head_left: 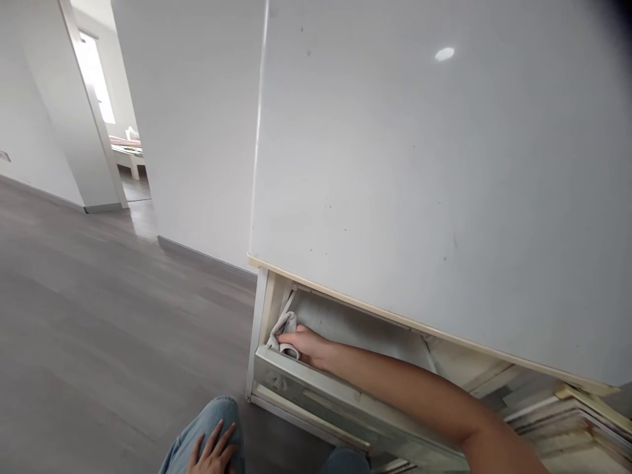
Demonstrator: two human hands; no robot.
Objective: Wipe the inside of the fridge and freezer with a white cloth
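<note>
My right hand point(310, 345) reaches into a pulled-out drawer point(340, 388) and grips a light grey cloth point(284, 329). The cloth is bunched against the drawer's left front corner, with part of it over the side edge. Some of my right fingers are hidden behind the cloth and the hand. My left hand point(214, 454) rests on my knee in blue jeans point(222, 418), fingers spread, holding nothing. The drawer's glossy front reflects the cloth faintly.
Above the drawer spreads a white cabinet top point(395, 164) with small dark specks. Worn drawer parts or panels point(567, 428) show at the lower right. Grey wood-look floor point(99, 329) lies to the left, with white walls and a doorway point(131, 151) behind.
</note>
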